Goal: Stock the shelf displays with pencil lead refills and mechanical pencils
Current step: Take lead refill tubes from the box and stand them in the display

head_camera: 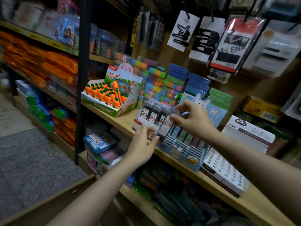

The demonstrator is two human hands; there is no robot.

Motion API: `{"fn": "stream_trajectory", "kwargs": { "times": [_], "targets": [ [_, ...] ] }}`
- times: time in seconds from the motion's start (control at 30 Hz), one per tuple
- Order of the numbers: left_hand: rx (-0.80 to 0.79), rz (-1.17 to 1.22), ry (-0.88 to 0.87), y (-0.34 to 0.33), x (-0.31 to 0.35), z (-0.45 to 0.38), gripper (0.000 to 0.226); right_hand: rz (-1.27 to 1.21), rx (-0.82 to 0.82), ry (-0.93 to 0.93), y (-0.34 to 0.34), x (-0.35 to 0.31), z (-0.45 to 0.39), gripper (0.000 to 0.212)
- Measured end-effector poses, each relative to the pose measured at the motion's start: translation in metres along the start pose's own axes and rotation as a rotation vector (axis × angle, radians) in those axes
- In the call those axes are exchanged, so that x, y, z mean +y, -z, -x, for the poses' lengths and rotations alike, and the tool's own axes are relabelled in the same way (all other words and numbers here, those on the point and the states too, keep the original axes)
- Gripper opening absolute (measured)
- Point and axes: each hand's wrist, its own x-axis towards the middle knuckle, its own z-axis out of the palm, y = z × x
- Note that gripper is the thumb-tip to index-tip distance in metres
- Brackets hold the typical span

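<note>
A white display box (138, 123) on the wooden shelf (120, 121) holds rows of dark pencil lead refill cases (152, 110). My right hand (190, 118) pinches the top of one dark lead refill case (166, 126) just in front of the box. My left hand (143, 145) grips the lower end of that case together with a small pack whose label is blurred. To the right sits a blue rabbit display (185, 147) with slotted rows, partly filled with small cases.
A carrot-eraser display box (112, 95) stands to the left on the same shelf. Stacks of coloured sticky notes (162, 82) fill the back. Hair-clip cards (182, 30) hang overhead. White boxes (224, 172) lie at right. A black shelf post (81, 79) stands to the left.
</note>
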Motion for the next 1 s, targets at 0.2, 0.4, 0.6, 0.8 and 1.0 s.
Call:
{"fn": "stream_trajectory", "kwargs": {
  "times": [0.2, 0.4, 0.6, 0.8, 1.0],
  "targets": [
    [-0.029, -0.393, -0.181, 0.011, -0.018, -0.013, 0.054, 0.023, 0.209, 0.006, 0.018, 0.003, -0.045, 0.022],
    [-0.101, -0.49, -0.236, 0.012, -0.028, -0.016, 0.06, 0.116, 0.179, -0.058, -0.008, 0.016, -0.065, 0.021],
    [-0.081, -0.419, -0.229, 0.006, -0.027, -0.017, 0.058, 0.234, 0.104, -0.015, -0.025, 0.015, -0.065, 0.021],
    [-0.07, -0.381, -0.248, 0.002, -0.032, -0.019, 0.06, 0.419, 0.046, 0.041, -0.036, 0.021, -0.062, 0.025],
    [-0.078, -0.356, -0.294, 0.004, -0.038, -0.018, 0.066, 0.586, 0.105, 0.126, -0.045, 0.026, -0.056, 0.023]
  ]
}}
